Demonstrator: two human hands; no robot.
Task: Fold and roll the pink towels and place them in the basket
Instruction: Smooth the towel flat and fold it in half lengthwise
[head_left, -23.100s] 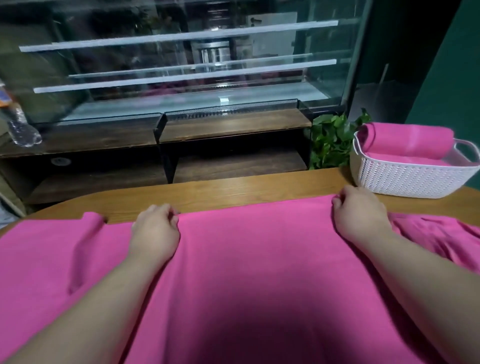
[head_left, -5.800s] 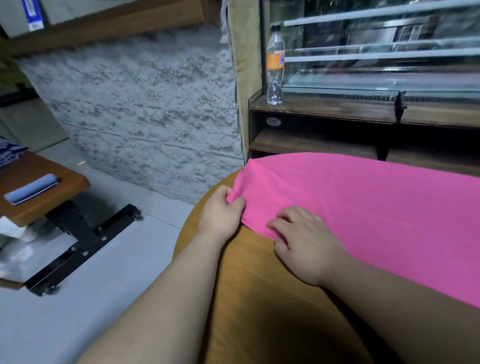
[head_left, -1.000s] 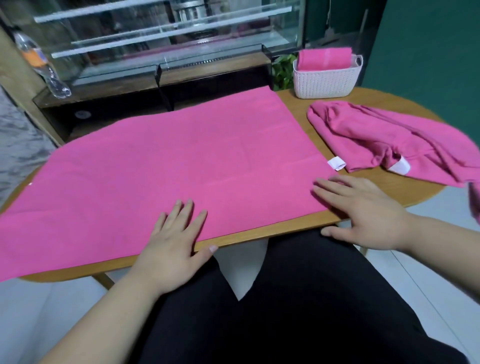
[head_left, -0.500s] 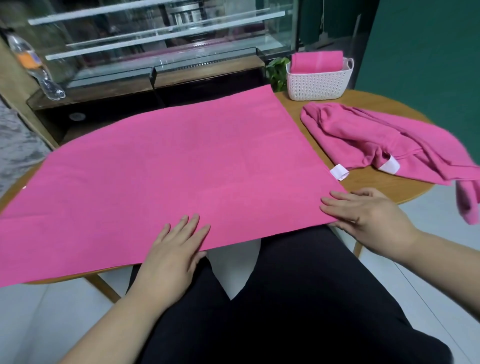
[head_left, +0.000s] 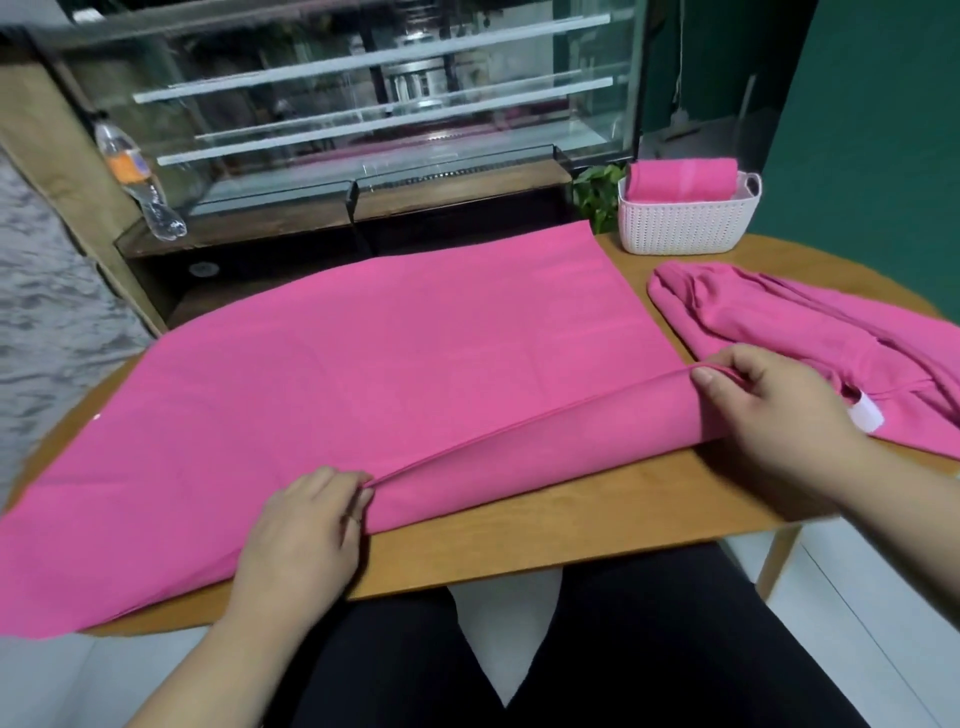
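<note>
Pink towel (head_left: 395, 358): both hands (head_left: 306, 519) (head_left: 769, 410) pinch its lifted near edge.

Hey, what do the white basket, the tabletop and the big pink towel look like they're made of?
White basket: likely molded plastic, matte, with a regular perforated weave pattern.
Tabletop: wood or wood veneer, smooth, light brown with visible grain.
Spread pink towel: thin soft fabric, possibly microfiber; matte, lies flat and drapes limply where its edge is lifted.
</note>
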